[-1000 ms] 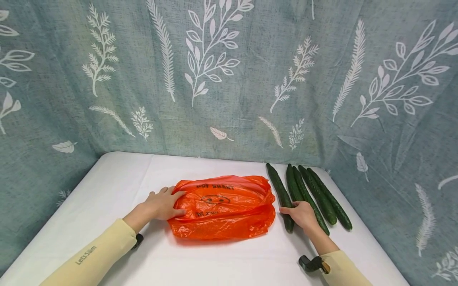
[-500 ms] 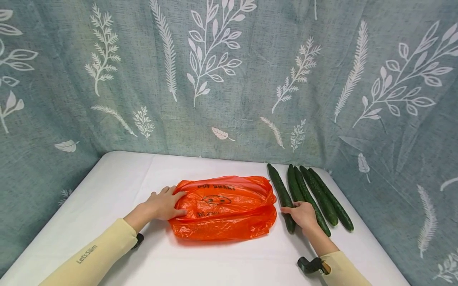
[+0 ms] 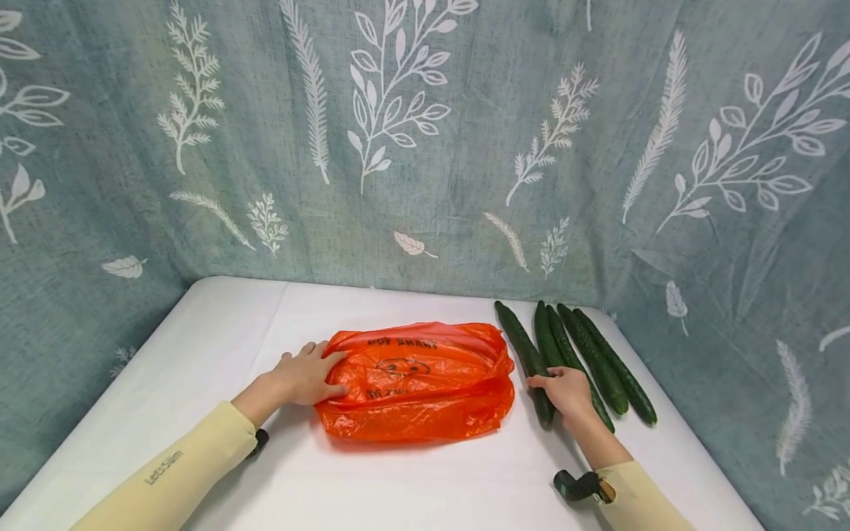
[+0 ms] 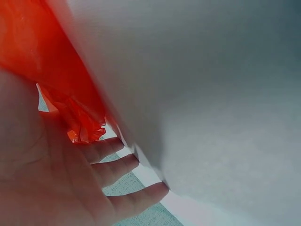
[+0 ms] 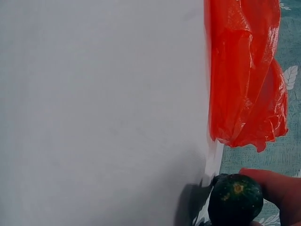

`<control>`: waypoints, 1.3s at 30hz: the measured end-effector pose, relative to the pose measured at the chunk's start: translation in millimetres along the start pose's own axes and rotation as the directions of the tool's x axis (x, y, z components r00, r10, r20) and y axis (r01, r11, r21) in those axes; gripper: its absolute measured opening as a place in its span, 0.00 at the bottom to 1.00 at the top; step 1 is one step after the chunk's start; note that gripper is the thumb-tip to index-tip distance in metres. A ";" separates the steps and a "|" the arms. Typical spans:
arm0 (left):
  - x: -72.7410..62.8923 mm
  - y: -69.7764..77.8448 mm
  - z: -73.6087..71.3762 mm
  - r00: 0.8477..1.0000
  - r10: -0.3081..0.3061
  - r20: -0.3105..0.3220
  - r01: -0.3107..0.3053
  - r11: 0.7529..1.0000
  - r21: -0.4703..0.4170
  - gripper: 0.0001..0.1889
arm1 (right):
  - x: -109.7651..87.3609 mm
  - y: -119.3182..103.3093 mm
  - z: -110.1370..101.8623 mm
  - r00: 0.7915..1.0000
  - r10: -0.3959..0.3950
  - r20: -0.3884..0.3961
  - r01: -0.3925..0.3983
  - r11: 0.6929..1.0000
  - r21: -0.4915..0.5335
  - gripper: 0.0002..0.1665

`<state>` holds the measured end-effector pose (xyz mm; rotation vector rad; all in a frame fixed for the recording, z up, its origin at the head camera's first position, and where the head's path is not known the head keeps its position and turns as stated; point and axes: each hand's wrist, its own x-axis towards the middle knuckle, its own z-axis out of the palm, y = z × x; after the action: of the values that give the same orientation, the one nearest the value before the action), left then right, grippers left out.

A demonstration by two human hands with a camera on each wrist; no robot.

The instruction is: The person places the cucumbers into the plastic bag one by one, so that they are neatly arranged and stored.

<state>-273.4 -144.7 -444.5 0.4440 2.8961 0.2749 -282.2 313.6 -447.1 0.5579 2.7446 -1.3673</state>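
I note a white table [image 3: 398,490], patterned curtain [image 3: 458,184] at twelve o'clock, red bag [image 3: 421,383] at six. Left hand [image 3: 304,377], fingers spread, touches the bag's nine-o'clock side; right hand [image 3: 569,392] grips a cucumber [image 3: 520,342] at the bag's three.

Left sleeve [image 3: 174,463] reads "Let's Slim"; red bag [image 3: 425,387], inverted, "THANK YOU".

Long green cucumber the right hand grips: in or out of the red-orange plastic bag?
Out: the long green cucumber is beside the red-orange plastic bag, white tabletop showing between them.
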 end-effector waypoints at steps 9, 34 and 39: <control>0.0 -0.4 -0.1 1.000 0.001 0.006 -0.001 1.000 -0.009 0.41 | 1.2 -0.9 -2.4 1.000 0.015 0.004 -0.015 0.999 0.034 0.40; -3.2 0.0 -2.0 0.999 0.030 -0.020 -0.031 0.999 -0.027 0.40 | -1.6 -5.2 -25.1 0.998 0.034 0.057 -0.040 0.992 0.120 0.45; -3.7 -0.2 -2.1 0.999 0.035 -0.017 -0.035 0.999 -0.026 0.40 | -2.1 -7.3 -31.9 0.997 0.025 0.070 -0.033 0.993 0.115 0.46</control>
<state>-270.5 -146.4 -441.9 0.4909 2.8996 0.3232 -278.3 333.7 -421.5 0.5432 2.6064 -1.5177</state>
